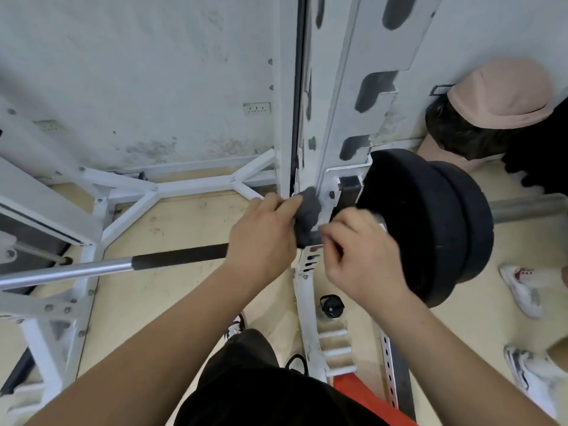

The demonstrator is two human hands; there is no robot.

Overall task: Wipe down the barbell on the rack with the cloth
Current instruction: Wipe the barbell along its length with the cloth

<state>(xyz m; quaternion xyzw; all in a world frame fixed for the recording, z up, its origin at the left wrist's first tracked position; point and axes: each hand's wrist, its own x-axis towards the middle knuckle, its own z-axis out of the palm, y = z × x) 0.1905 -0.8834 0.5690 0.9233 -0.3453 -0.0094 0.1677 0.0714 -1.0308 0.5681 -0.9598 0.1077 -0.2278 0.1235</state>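
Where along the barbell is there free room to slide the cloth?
Free: the barbell shaft left of the left hand; the sleeve beyond the plates. Crowded: between cloth and plates, by the right hand and rack upright.

The long steel barbell (92, 269) disappears under the left hand (261, 238) and the crumpled dark grey cloth (307, 210) its fingers grip; its end left of those fingers is cut by the picture's edge. The right hand (362, 256) curls its fingertips (327, 234) under, just beside the cloth; whether they pinch it cannot be told. Right of them, thick black weight plates (430, 216) hide the bar.
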